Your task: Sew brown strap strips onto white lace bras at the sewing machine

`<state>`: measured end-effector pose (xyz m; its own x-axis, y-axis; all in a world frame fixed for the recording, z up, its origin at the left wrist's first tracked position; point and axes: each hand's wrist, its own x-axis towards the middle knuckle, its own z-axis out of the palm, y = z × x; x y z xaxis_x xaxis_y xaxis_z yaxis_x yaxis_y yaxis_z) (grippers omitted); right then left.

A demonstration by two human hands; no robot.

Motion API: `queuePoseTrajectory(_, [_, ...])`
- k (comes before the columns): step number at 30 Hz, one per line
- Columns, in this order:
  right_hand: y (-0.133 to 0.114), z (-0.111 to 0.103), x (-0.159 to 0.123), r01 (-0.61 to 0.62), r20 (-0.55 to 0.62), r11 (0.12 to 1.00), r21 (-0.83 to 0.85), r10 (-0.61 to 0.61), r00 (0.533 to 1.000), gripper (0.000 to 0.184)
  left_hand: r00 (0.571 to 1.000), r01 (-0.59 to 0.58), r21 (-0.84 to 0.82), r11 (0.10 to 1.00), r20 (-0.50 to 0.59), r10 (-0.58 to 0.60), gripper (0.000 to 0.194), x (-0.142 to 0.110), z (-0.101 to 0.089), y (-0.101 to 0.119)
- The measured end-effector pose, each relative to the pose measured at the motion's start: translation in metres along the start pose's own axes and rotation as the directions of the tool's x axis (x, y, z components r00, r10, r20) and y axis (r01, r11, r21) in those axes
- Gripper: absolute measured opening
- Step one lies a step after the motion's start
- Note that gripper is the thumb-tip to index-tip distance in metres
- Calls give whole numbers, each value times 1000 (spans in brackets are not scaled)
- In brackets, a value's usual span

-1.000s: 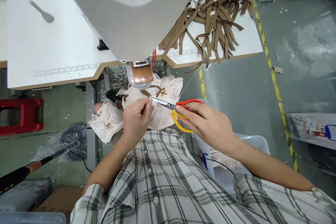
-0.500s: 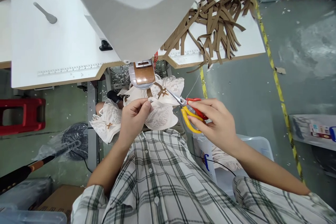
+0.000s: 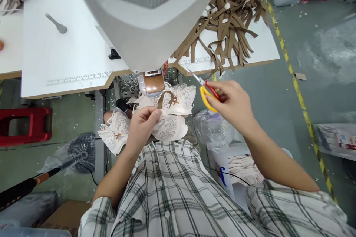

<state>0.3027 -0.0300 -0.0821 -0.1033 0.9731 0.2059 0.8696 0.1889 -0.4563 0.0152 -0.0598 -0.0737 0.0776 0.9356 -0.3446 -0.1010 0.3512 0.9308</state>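
Note:
My left hand (image 3: 143, 124) pinches the edge of a white lace bra (image 3: 170, 127) in front of my lap. Several lace cups with small brown bows hang around that hand, and a brown strap (image 3: 164, 98) curves over the lace below the sewing machine's work arm (image 3: 153, 83). Fingers of my right hand (image 3: 233, 105) are wrapped round the scissors (image 3: 205, 90), which have one red and one yellow handle. Their blades point up and left, toward the table's front edge, apart from the bra. My left fingertips partly hide what they grip.
The big white machine head (image 3: 150, 18) overhangs the middle. A heap of brown straps (image 3: 230, 26) lies on the white table (image 3: 69, 59) at right. Beside my right leg stand a plastic bag (image 3: 213, 127) and a bin (image 3: 219, 170) of pale fabric. A red stool (image 3: 41, 126) is at left.
My right hand has moved up and away from the bra with the scissors, toward the table edge. My left hand keeps its pinch on the lace. The view has shifted slightly.

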Motion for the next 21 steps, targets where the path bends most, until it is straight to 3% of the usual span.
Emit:
queuePoseTrajectory(2, [19, 2, 40, -8, -67, 997, -77, 3, 998, 42, 1000, 2, 6, 1000, 10, -2, 25, 1, -1, 0])
queuePoseTrajectory(4, [33, 0, 76, -2, -36, 992, -129, -3, 999, 49, 1000, -4, 20, 1000, 26, 3, 25, 0, -3, 2])
queuePoseTrajectory(6, [34, -2, 96, -4, -60, 988, -152, -5, 998, 50, 999, -28, 74, 997, 49, 24, 27, -2, -5, 5])
queuePoseTrajectory(8, [17, 0, 89, -3, -110, 998, -58, -3, 994, 49, 996, -64, 142, 988, 63, 56, 29, -5, -6, 10])
queuePoseTrajectory(9, [2, 4, 77, 24, -80, 999, 46, -20, 997, 50, 996, -76, 160, 984, 65, 67, 30, -6, -5, 13])
queuePoseTrajectory(10, [-14, 9, 60, 69, 36, 976, 206, -78, 996, 47, 995, -77, 163, 984, 71, 67, 31, -7, -4, 15])
queuePoseTrajectory(11, [-31, 15, 40, 136, 226, 914, 381, -235, 945, 48, 995, -69, 164, 984, 83, 56, 32, -7, -2, 17])
queuePoseTrajectory(12, [-47, 22, 19, 145, 434, 840, 522, -408, 803, 45, 994, -59, 174, 983, 101, 41, 32, -8, -1, 18])
queuePoseTrajectory(13, [-60, 27, -1, 111, 589, 804, 585, -515, 623, 38, 993, -61, 203, 977, 112, 38, 32, -10, 0, 17])
queuePoseTrajectory(14, [-69, 30, -19, 71, 633, 779, 623, -555, 540, 39, 992, -94, 245, 965, 108, 69, 31, -12, 0, 16])
queuePoseTrajectory(15, [-75, 31, -35, 20, 639, 747, 664, -581, 504, 42, 985, -164, 287, 944, 98, 142, 30, -16, -1, 12])
queuePoseTrajectory(16, [-77, 29, -47, -54, 618, 714, 698, -562, 549, 45, 965, -262, 316, 912, 100, 243, 36, -22, -2, 6])
queuePoseTrajectory(18, [-76, 20, -66, -264, 530, 572, 777, -368, 764, 52, 878, -479, 312, 821, 178, 445, 68, -37, -4, -14])
queuePoseTrajectory(19, [-74, 14, -73, -369, 502, 459, 808, -210, 839, 56, 831, -552, 282, 785, 270, 487, 90, -43, -4, -26])
queuePoseTrajectory(20, [-72, 7, -80, -450, 498, 338, 826, -65, 865, 60, 796, -591, 281, 756, 355, 491, 104, -48, -3, -40])
queuePoseTrajectory(21, [-71, 1, -87, -505, 513, 234, 831, 31, 858, 63, 776, -619, 339, 708, 404, 485, 103, -51, -1, -55])
